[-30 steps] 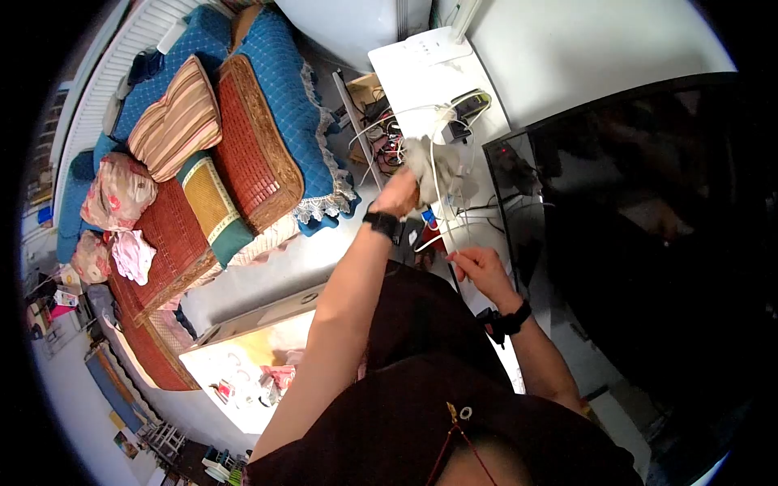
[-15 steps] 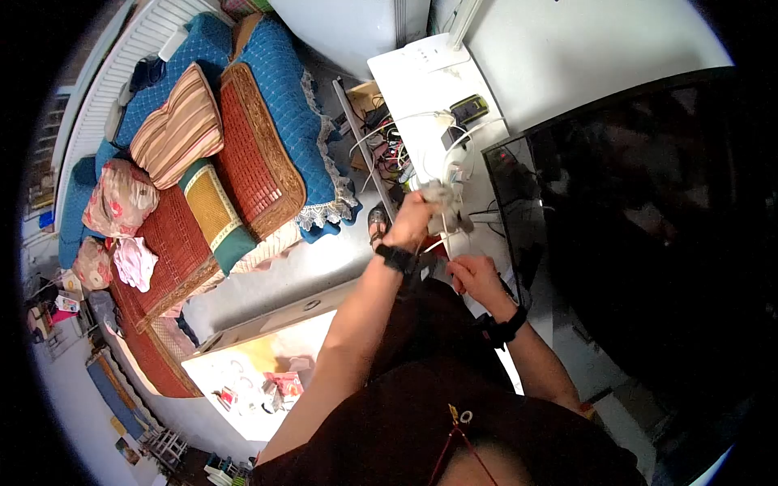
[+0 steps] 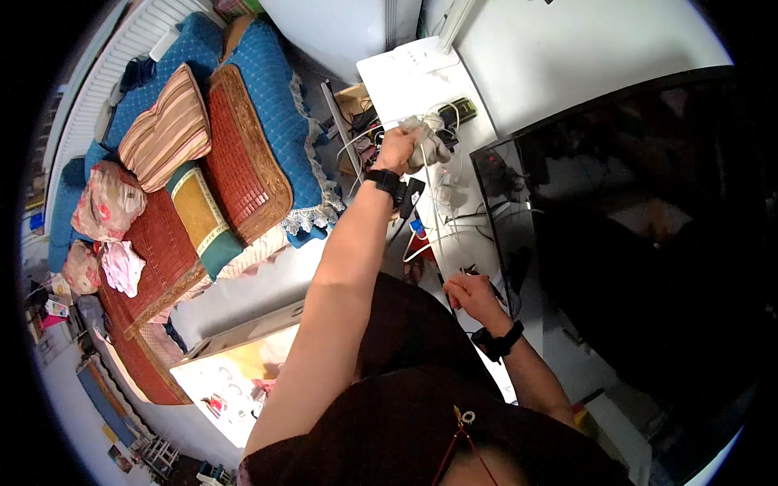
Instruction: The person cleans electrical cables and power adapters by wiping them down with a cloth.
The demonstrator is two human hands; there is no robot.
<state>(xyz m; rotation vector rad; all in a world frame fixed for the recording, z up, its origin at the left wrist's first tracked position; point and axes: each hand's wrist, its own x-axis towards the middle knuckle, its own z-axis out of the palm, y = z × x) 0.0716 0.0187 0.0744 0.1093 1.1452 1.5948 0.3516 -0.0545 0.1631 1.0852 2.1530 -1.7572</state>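
My left hand (image 3: 397,150) is closed on a crumpled grey cloth (image 3: 428,144) above the white cabinet top (image 3: 413,81). A white cable (image 3: 433,194) runs from the cloth down to my right hand (image 3: 476,296), which is closed around its lower end near my body. Whether the cloth wraps all the way round the cable is hidden. Below the left wrist is a black plug-like piece (image 3: 412,198). A dark device with a yellow-green edge (image 3: 460,111) lies on the cabinet top just beyond the cloth.
A large dark television (image 3: 632,186) stands close on the right. An open drawer (image 3: 344,134) with tangled cables juts out at the left of the cabinet. Further left is a sofa with a striped cushion (image 3: 168,121). A low table (image 3: 235,389) with small items stands lower left.
My left hand has moved up and away along the cabinet with the cloth, and the cable now stretches between both hands. My right hand has shifted slightly down.
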